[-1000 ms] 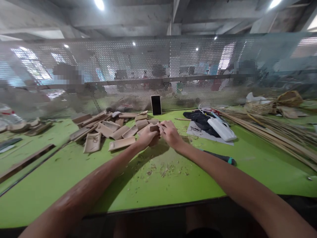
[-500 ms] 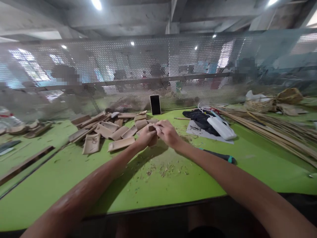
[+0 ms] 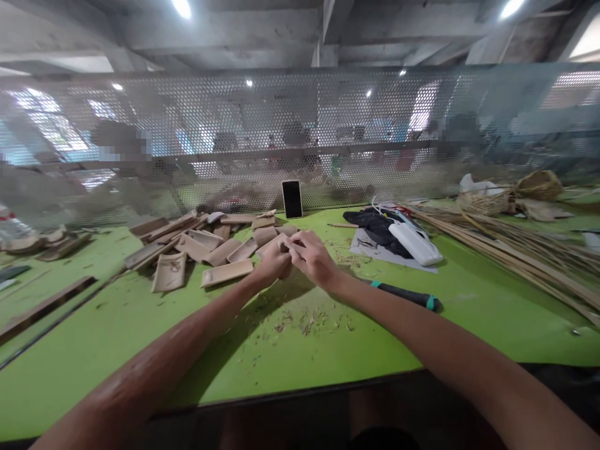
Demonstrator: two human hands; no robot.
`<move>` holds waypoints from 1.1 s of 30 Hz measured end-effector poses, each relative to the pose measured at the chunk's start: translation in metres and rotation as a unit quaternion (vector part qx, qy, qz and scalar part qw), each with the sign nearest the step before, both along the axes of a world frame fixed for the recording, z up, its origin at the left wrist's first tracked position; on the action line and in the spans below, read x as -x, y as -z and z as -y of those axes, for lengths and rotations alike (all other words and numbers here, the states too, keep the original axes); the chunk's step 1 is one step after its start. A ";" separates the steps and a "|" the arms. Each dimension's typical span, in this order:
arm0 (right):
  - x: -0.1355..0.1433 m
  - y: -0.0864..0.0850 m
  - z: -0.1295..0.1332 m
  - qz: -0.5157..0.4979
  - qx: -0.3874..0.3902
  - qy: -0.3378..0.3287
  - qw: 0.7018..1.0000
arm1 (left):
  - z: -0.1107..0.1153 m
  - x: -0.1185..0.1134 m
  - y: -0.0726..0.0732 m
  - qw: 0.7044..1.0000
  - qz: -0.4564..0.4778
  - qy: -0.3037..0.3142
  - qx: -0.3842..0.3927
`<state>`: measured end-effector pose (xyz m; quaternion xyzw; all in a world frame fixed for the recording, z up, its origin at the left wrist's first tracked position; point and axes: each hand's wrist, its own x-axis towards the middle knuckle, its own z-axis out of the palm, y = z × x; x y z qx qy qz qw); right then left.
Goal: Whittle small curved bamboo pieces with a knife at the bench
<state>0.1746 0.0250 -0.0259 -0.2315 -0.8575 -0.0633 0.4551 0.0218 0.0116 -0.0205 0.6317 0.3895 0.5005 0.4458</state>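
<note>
My left hand (image 3: 274,261) is closed around a small piece of bamboo, which its fingers largely cover. Against it, my right hand (image 3: 313,259) is pinched on something I cannot make out. Both hands meet above the middle of the green table (image 3: 337,350). Curved bamboo pieces (image 3: 227,273) lie in a loose pile to the left of my hands. Thin shavings (image 3: 307,320) are scattered on the table nearer to me. Partly behind my right forearm lies a tool with a black and teal handle (image 3: 407,296).
A phone (image 3: 292,199) stands upright before the perforated screen (image 3: 262,125). To the right are a black cloth (image 3: 382,232), a white device (image 3: 415,242) and long bamboo strips (image 3: 510,253). A dark wooden bar (image 3: 47,307) lies at the left. People show dimly behind the screen.
Both hands have shifted slightly left in the view, and the bamboo piece is now more hidden by my left hand. More of the teal-and-black handle shows beside my right forearm.
</note>
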 end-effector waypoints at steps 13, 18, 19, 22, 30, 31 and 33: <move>0.000 0.000 0.001 -0.037 0.007 0.009 0.999 | 0.001 0.003 -0.004 1.000 0.002 0.000 -0.008; 0.000 -0.003 0.003 -0.016 0.008 -0.023 1.000 | 0.004 0.003 -0.005 1.000 -0.015 0.013 -0.014; 0.000 -0.004 0.003 -0.016 0.008 -0.016 1.000 | 0.004 0.002 -0.006 1.000 -0.012 0.011 -0.017; 0.001 -0.006 0.003 -0.025 0.006 0.038 0.999 | 0.006 0.001 -0.008 0.999 -0.008 0.010 -0.035; 0.000 -0.005 0.004 -0.020 0.011 0.064 0.998 | 0.002 -0.001 -0.007 0.999 -0.010 0.015 -0.041; 0.000 -0.005 0.005 -0.023 0.007 0.067 0.997 | 0.002 -0.002 -0.007 0.999 -0.013 0.014 -0.047; 0.002 -0.006 0.008 -0.011 -0.006 0.045 0.999 | 0.002 -0.002 -0.008 0.997 -0.018 0.011 -0.068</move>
